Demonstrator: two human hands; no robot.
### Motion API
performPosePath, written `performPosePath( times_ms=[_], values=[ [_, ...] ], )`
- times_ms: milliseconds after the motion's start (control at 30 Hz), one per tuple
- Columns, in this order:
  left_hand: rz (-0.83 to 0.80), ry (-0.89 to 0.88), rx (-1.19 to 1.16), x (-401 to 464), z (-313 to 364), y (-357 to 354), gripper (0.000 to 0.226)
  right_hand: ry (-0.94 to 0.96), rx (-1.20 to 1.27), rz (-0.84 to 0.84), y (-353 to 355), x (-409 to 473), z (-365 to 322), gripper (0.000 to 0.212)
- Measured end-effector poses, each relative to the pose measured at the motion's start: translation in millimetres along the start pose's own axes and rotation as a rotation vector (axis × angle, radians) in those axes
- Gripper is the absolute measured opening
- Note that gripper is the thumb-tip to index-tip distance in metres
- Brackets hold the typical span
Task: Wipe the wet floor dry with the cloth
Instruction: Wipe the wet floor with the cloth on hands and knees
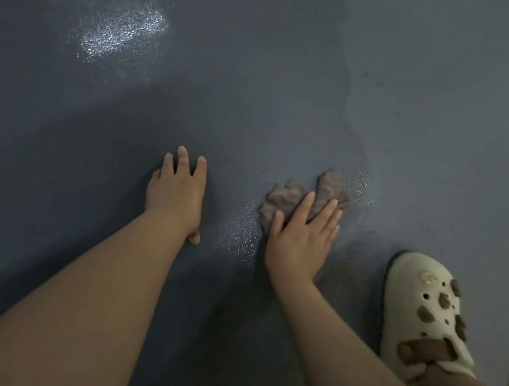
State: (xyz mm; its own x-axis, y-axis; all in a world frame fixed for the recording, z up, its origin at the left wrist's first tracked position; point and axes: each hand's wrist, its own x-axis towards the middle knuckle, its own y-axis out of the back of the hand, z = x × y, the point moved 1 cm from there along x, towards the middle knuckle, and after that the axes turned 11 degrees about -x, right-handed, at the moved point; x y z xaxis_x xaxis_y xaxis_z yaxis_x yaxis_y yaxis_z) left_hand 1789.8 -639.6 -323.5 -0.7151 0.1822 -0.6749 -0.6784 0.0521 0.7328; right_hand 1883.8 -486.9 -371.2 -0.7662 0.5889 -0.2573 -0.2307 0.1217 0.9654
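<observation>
A crumpled brownish-grey cloth (297, 198) lies on the dark grey floor (261, 80) near the middle of the view. My right hand (301, 236) presses flat on the cloth's near part with straight fingers. My left hand (175, 192) rests flat on the floor to the left of the cloth, fingers spread, holding nothing. Small glinting water droplets (241, 233) speckle the floor between my hands and just right of the cloth. A darker, wet-looking area covers the left and centre; its edge (348, 85) runs down towards the cloth.
A cream clog with brown charms (425, 312) stands on the floor at the lower right, close to my right forearm. A bright light reflection (122, 33) shines on the floor at the upper left. Lighter grey floor (466, 123) stretches to the right.
</observation>
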Motion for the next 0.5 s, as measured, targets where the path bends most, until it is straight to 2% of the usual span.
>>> performPosePath(
  times_ms=[133,267,333,433,500],
  values=[
    [-0.008,0.013,0.014,0,2,1,0.137,0.125,-0.061,0.001,1,17,-19,0.075],
    [-0.01,0.012,0.01,0,1,1,0.137,0.333,-0.198,0.035,21,81,-22,0.065],
    [-0.017,0.006,0.014,0,1,1,0.138,0.379,-0.27,0.049,33,111,-15,0.06],
    [-0.018,0.002,0.029,0,1,2,0.137,0.343,-0.334,0.038,41,135,10,0.056],
    [-0.018,0.004,0.029,-1,1,2,0.138,0.213,-0.258,0.021,39,134,33,0.054]
  ],
)
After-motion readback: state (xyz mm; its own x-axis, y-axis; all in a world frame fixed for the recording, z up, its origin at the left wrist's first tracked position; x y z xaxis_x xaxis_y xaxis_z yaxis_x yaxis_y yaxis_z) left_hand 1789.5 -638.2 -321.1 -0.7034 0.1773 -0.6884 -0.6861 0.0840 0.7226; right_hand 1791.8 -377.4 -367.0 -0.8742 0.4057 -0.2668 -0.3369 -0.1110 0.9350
